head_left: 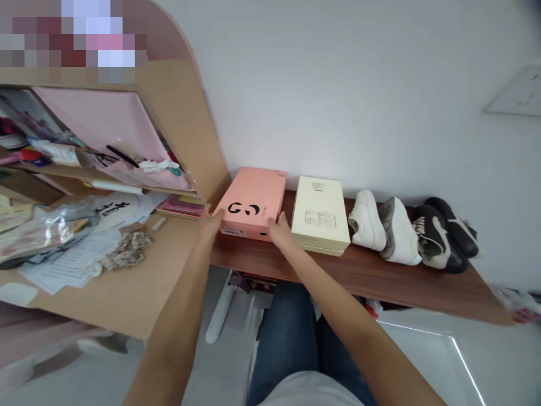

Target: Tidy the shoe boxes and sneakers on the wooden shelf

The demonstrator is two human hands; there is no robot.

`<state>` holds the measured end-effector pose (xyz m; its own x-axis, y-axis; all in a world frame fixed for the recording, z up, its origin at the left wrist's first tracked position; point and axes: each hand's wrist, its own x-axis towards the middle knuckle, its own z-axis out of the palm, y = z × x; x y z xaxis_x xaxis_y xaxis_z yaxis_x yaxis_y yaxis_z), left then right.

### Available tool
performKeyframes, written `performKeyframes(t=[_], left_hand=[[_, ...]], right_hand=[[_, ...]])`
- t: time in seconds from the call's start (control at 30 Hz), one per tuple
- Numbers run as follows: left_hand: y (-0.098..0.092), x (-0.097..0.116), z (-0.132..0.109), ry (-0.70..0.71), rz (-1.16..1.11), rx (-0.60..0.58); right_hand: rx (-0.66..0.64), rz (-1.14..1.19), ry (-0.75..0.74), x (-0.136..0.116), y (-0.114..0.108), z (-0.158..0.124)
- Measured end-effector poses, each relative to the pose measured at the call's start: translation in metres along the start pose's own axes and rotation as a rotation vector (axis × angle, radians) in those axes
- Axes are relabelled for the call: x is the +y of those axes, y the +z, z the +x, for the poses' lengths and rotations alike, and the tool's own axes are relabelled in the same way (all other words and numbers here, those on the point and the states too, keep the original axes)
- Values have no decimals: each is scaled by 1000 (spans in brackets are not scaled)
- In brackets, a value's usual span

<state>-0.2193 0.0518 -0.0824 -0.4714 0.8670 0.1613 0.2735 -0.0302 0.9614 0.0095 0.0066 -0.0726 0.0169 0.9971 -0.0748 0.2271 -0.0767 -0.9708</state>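
Left hand [210, 220], right hand [281, 228], fingers part-curled, grip pink box [251, 203] by both sides (keeps it level) at shelf [359, 272] left end.

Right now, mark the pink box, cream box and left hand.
pink box [253, 192]: head view, lid top, above the black logo.
cream box [319, 198]: head view, middle of the lid top.
left hand [210, 223]: head view, back of the hand, at the pink box's near left corner.

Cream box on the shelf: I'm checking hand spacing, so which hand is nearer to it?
Right. The right hand holds the right side of the pink box, just beside the cream box; the left hand holds the pink box's left side, farther off.
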Motion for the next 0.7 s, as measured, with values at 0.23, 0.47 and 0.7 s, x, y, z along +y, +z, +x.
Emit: performKeyframes(t=[0.23,0.47,0.7], left_hand=[[42,75,-81,444,116,58],[123,66,-152,141,-171,-462],[165,36,-143,-316,-353,-370]], right_hand=[[21,-237,-233,-38,-74,-40],[287,-386,-130,3,-168,-23],[296,-378,-36,40,-184,-5]])
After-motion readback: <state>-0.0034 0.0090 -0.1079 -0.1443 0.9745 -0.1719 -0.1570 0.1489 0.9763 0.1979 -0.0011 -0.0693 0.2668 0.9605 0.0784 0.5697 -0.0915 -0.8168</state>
